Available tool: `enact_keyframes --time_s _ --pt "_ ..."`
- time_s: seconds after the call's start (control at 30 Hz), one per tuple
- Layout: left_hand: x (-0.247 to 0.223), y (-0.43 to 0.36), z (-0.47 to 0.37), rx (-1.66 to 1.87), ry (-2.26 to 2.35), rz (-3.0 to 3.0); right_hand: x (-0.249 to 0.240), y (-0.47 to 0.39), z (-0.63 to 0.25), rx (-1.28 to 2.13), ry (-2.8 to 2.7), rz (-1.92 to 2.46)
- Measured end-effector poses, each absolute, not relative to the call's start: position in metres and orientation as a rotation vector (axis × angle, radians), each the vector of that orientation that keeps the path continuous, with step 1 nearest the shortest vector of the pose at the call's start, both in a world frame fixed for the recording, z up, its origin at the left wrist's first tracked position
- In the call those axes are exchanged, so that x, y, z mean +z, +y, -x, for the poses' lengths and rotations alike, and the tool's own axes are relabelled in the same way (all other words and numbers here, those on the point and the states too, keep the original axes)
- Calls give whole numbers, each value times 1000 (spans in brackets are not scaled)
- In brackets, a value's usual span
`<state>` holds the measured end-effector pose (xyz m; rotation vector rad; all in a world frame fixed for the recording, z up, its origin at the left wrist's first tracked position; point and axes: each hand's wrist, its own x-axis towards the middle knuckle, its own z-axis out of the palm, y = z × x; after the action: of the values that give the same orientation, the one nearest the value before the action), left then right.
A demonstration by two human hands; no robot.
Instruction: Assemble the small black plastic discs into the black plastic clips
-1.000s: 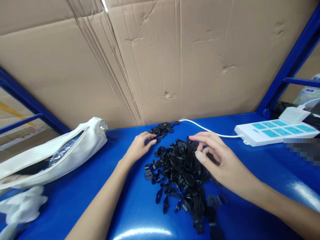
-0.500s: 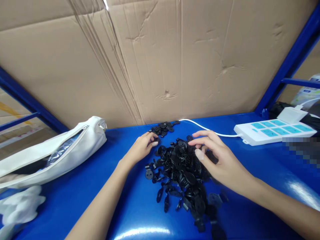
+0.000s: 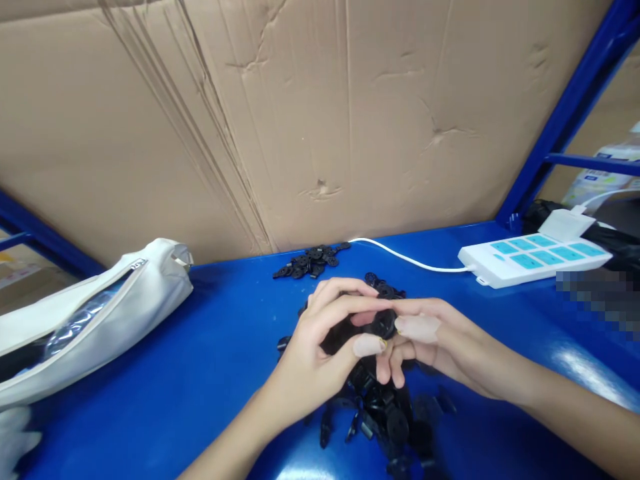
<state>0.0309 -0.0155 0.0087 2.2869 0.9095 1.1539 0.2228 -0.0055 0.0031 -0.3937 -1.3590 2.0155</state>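
Observation:
Over the heap of small black plastic pieces (image 3: 380, 393), my two hands meet. A round black plastic piece (image 3: 384, 325) sits between them, its disc face partly showing. My right hand (image 3: 440, 333) pinches it with thumb and forefinger, the other fingers curled below. My left hand (image 3: 325, 347) closes on it from the other side, its fingertips along the top edge and its thumb at the lower edge. Pale tape wraps both thumbs. My hands hide much of the heap. Farther back, a smaller pile of flat black pieces (image 3: 315, 260) lies near the cardboard.
A white power strip (image 3: 535, 260) with a plug and cable lies at the right. At the left is an unzipped white pouch (image 3: 125, 313), with a white crumpled item (image 3: 17, 433) before it. Cardboard (image 3: 300, 133) stands behind the blue tabletop (image 3: 225, 380), between blue metal posts.
My left hand has come back from the smaller rear pile to meet my right hand. The right has closed, and a round black piece is now between them. The view has shifted slightly.

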Motion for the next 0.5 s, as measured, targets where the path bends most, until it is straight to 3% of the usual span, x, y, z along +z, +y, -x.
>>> enact_keyframes --time_s 0.33,0.5 --pt "10 -15 -33 1175 906 -2456 -2 -6 -223 1934 -1441 466" --pt "7 -16 -32 1316 852 -2658 4 -8 -219 1732 -1637 627"
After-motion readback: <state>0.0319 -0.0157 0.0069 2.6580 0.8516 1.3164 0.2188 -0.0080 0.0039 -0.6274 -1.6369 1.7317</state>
